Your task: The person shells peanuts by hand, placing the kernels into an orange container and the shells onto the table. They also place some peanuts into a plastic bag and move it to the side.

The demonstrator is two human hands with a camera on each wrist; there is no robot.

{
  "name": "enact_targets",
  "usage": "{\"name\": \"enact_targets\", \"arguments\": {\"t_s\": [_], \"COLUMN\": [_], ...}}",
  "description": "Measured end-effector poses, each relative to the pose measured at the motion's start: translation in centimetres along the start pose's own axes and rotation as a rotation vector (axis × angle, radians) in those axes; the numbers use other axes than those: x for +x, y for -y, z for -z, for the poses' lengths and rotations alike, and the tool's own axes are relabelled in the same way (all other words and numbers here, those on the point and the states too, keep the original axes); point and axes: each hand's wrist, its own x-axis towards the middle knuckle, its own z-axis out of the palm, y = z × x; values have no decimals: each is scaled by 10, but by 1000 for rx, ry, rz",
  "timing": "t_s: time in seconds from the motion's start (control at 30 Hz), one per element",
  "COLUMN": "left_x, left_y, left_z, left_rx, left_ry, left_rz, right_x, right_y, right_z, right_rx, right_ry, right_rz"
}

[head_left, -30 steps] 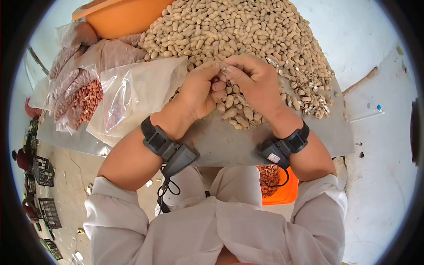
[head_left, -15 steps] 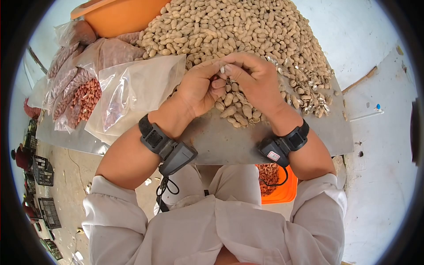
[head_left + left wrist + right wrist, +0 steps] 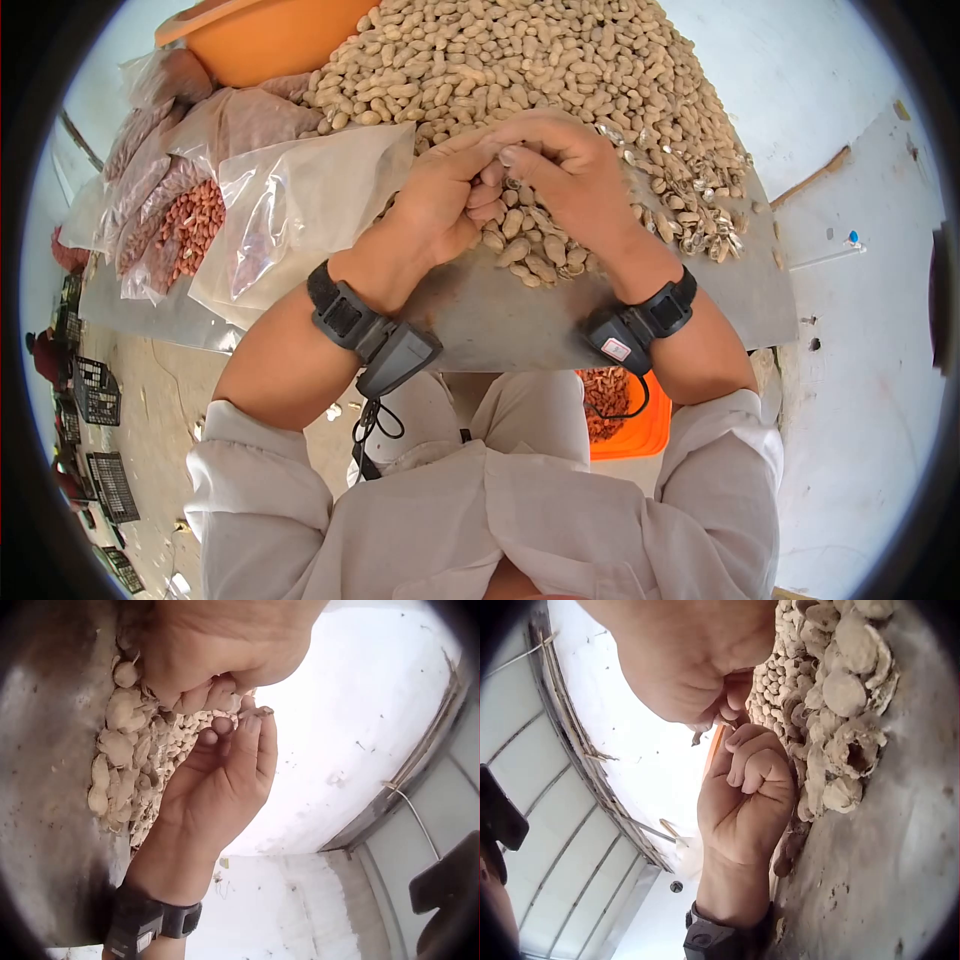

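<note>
In the head view my left hand [image 3: 440,195] and right hand [image 3: 570,180] meet at the fingertips over the near edge of a heap of unshelled peanuts [image 3: 560,60]. My right thumb and forefinger pinch a small piece of peanut shell [image 3: 262,711], seen in the left wrist view. The left hand [image 3: 746,795] has its fingers curled into the palm, and its fingertips grip a peanut right against the right hand's fingers; the peanut is mostly hidden between them. Several loose peanuts [image 3: 530,245] lie on the metal tabletop [image 3: 500,320] below the hands.
Broken shells [image 3: 705,235] lie right of the heap. On the left are a clear plastic bag [image 3: 300,200] and bags of red kernels [image 3: 195,225]. An orange basin [image 3: 270,45] stands behind them. An orange tub [image 3: 645,425] with reddish contents sits below the table edge. Black crates [image 3: 97,390] stand on the floor.
Both hands stay together above the heap, with small finger movements. A pale shell piece that showed between the fingertips is now mostly covered in the head view. That view has shifted slightly.
</note>
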Motion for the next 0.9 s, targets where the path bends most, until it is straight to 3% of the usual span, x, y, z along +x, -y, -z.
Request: {"name": "enact_targets", "arguments": {"t_s": [0.07, 0.17, 0.2, 0.3, 0.4, 0.53, 0.6, 0.8, 0.9], "left_x": [-1, 0, 0, -3, -7, -10, -7, -3, -4], "left_y": [0, -1, -2, -5, -7, -7, -8, -7, -6], "left_z": [0, 8, 9, 5, 1, -1, 4, 8, 7], "left_rx": [-6, -69, -87, -94, -108, -107, -103, -44, -15], "left_ry": [26, 161, 228, 341, 421, 440, 360, 212, 186], "left_rz": [21, 75, 84, 103, 122, 88, 21, -96, -98], "right_x": [0, -1, 0, -1, -2, -4, -7, -42, -53], "right_y": [-4, 4, 5, 12, 17, 34, 38, 26, 29], "right_z": [-1, 4, 10, 16, 18, 28, 48, 163, 192], "right_rx": [85, -91, -130, -132, -76, -129, -184, -625, -914], "right_ry": [33, 6, 78, 62, 35, 13, -29, -125, -5], "right_rz": [11, 129, 147, 216, 191, 110, 75, -226, -451]}}
